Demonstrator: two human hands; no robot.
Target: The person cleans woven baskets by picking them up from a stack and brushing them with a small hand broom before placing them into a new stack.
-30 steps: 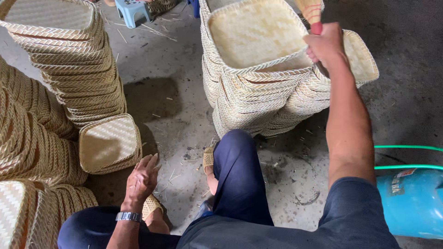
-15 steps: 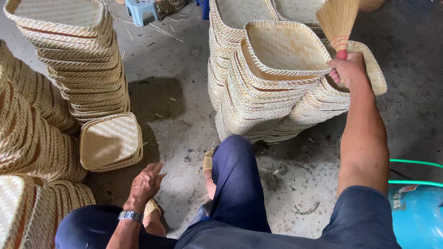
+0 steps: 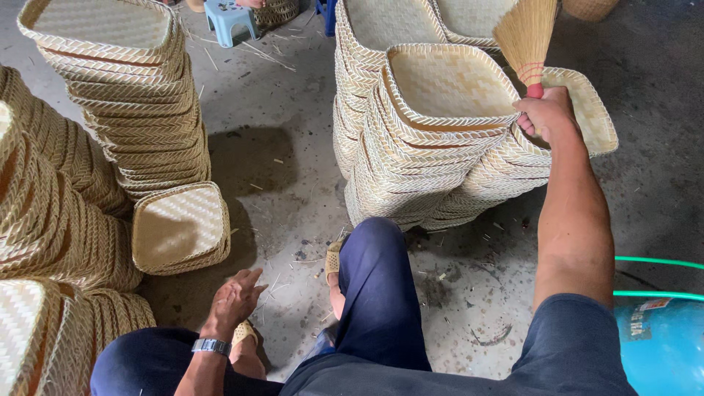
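Note:
My right hand [image 3: 546, 114] is raised and grips the red-bound neck of a small straw brush [image 3: 526, 37], bristles pointing up, and it also touches the rim of a square woven basket [image 3: 451, 84]. That basket tops a leaning stack of woven baskets [image 3: 422, 169] in front of me. My left hand [image 3: 235, 297] rests low by my left foot, fingers loosely spread, holding nothing; a watch sits on its wrist. I am seated on the concrete floor with my right knee [image 3: 378, 249] bent forward.
A tall basket stack [image 3: 121, 88] stands at far left, with one small pile of baskets [image 3: 180, 227] on the floor beside it. More stacks [image 3: 51, 213] crowd the left edge. A blue stool [image 3: 229, 16] stands at the back. A blue cylinder [image 3: 660, 345] and green hose [image 3: 656, 260] lie at right.
My right hand has come down and back from over the basket, and the brush it holds now shows upright. The top basket has tilted lower toward me. The left hand stays put.

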